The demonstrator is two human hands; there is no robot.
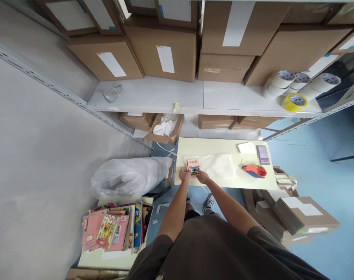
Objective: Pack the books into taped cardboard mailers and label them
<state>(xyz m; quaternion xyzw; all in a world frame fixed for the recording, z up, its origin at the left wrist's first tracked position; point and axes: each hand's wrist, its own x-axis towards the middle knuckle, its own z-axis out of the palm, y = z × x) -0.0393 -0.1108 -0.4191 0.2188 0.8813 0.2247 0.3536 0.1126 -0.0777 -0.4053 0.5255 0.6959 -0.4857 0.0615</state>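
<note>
Both of my hands grip a small pink book with a colourful picture on its cover, over the left part of a pale yellow table. My left hand has hold of its lower left corner, and my right hand its lower right edge. Right beside the book a white translucent plastic sheet or bag lies flat. Farther right are a red and blue tape dispenser, a white slip of paper and a purple item that is blurred.
A shelf with cardboard boxes stands ahead, with tape rolls at its right. Left are a roll of plastic wrap and a pile of books. Boxes are stacked on the floor at right.
</note>
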